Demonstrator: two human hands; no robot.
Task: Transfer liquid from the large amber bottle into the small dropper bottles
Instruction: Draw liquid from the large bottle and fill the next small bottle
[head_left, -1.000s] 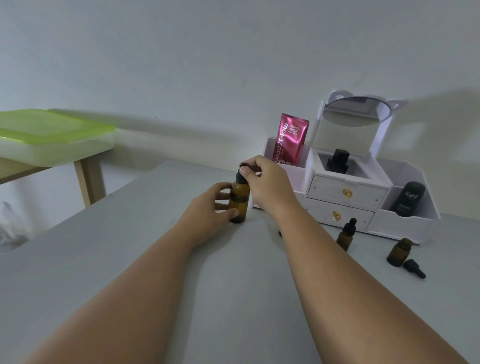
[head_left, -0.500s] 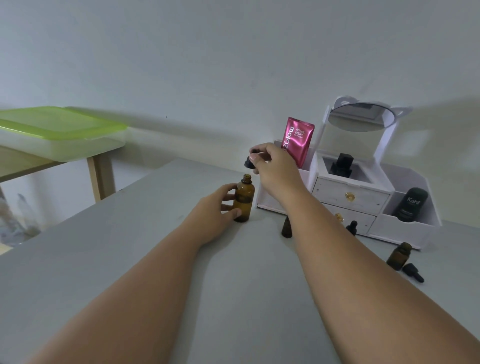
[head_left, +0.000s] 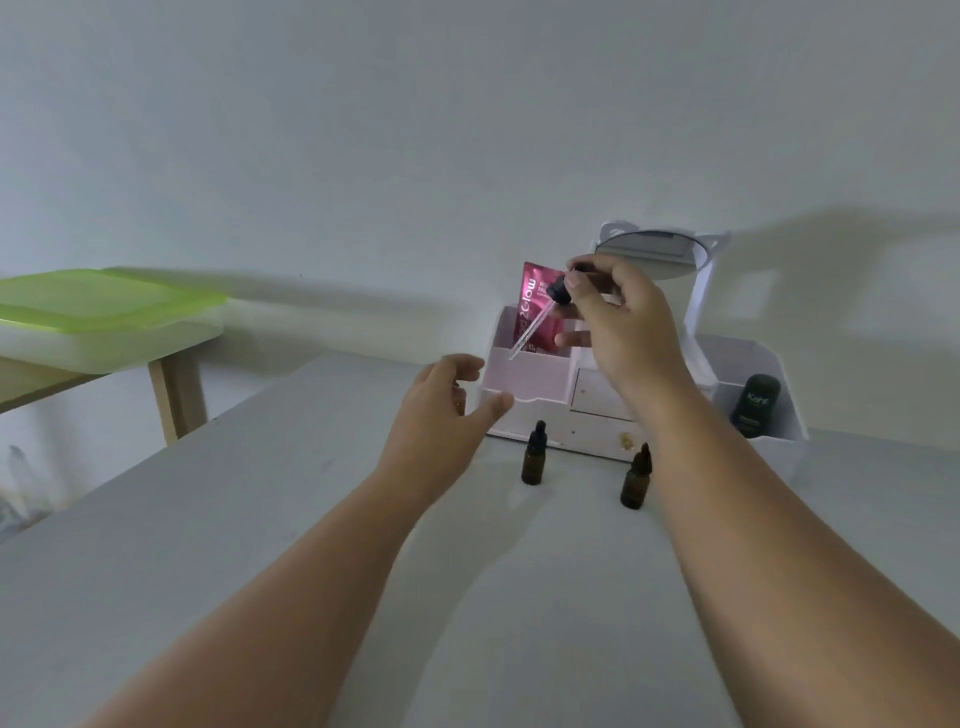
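Note:
My right hand (head_left: 623, 322) is raised in front of the white organizer and pinches a dropper (head_left: 545, 312) by its black cap, the glass pipette slanting down to the left. My left hand (head_left: 441, 415) hovers lower, fingers apart, with nothing visible in it. The large amber bottle is hidden, apart from a possible dark sliver behind my left fingers. Two small capped amber dropper bottles stand on the grey table (head_left: 260, 519): one (head_left: 533, 457) between my hands, the other (head_left: 635, 480) against my right forearm.
The white organizer (head_left: 524, 374) with drawers and a round mirror (head_left: 649, 249) stands at the table's back, holding a pink sachet (head_left: 535, 306) and a dark container (head_left: 756, 405). A green-lidded box (head_left: 104, 312) rests on a wooden table at the left.
My right hand lifted the dropper out of the large bottle and raised it. My left hand opened, and the large bottle went out of sight. The view shifted, showing two small bottles.

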